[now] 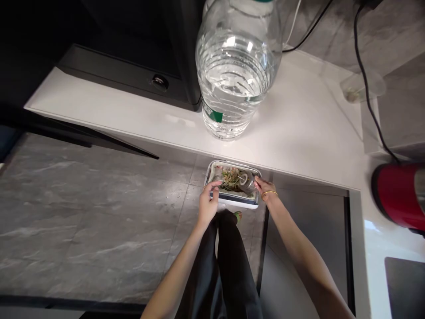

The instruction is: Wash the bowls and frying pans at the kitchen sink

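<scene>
A big clear water bottle (237, 75) with a bit of green on it stands on the shiny white counter (308, 119), I see, next to a big black box (122, 84) with a round knob (160, 83). A black cord (366, 84) hangs in front of a little see-through tub (377, 86). On the right sits something red (395, 195), with a flat dark thing (405, 283) near it. The grey floor (99, 221) has pale, wiggly lines.
</scene>
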The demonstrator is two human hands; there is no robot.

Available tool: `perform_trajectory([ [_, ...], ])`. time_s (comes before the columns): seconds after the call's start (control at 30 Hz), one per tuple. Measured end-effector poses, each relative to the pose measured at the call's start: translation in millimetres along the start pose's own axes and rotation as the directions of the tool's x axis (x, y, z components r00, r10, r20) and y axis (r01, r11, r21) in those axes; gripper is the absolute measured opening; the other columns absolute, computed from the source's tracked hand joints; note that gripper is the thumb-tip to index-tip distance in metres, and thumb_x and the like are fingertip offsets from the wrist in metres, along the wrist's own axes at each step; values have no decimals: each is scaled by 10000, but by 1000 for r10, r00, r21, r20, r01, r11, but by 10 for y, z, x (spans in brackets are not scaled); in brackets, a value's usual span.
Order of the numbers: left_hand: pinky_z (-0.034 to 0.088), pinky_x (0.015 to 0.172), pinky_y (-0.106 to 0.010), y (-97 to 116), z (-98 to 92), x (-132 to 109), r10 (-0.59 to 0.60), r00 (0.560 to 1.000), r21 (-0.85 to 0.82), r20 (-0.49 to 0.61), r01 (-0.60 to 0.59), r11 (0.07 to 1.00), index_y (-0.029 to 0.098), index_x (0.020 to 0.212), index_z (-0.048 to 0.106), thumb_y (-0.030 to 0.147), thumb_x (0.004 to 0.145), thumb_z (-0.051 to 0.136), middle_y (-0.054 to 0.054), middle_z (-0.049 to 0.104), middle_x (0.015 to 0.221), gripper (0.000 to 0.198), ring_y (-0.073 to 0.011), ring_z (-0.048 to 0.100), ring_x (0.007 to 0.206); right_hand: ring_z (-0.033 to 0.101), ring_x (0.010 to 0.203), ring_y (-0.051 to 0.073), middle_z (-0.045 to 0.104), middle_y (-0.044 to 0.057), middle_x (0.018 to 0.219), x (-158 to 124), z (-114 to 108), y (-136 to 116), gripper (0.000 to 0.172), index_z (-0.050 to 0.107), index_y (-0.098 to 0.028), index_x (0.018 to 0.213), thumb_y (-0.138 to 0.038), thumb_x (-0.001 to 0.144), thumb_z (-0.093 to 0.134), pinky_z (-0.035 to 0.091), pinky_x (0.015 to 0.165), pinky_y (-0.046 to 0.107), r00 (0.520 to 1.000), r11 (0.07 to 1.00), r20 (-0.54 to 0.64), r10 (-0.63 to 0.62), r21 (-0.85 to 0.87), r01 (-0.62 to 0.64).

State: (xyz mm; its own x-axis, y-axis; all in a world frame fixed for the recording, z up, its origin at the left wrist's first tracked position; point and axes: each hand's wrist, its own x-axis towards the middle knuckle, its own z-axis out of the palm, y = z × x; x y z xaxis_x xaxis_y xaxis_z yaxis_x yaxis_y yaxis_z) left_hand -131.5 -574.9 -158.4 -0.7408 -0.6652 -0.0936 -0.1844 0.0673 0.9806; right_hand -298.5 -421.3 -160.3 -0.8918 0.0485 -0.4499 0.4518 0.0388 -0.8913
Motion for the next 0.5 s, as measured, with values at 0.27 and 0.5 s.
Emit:
perform_trajectory([
  [0.27,453,931,-306,65,-22,6,30,1000,6,5,-30,1000,210,1009,634,238,896,428,-42,688,1087,237,-183,601,1074,613,525,82,639,-23,521,-103,122,18,324,619,-137,517,-200,387,909,592,584,171,992,988,-63,107,122,-98],
  [0.5,458,922,-318,230,39,-6,121,993,-6,2,-121,993,214,1041,637,328,884,524,-58,665,1097,225,-190,604,1027,647,594,125,683,11,640,-627,75,-165,335,722,-127,706,-402,557,845,611,635,282,966,979,180,-188,-46,199],
])
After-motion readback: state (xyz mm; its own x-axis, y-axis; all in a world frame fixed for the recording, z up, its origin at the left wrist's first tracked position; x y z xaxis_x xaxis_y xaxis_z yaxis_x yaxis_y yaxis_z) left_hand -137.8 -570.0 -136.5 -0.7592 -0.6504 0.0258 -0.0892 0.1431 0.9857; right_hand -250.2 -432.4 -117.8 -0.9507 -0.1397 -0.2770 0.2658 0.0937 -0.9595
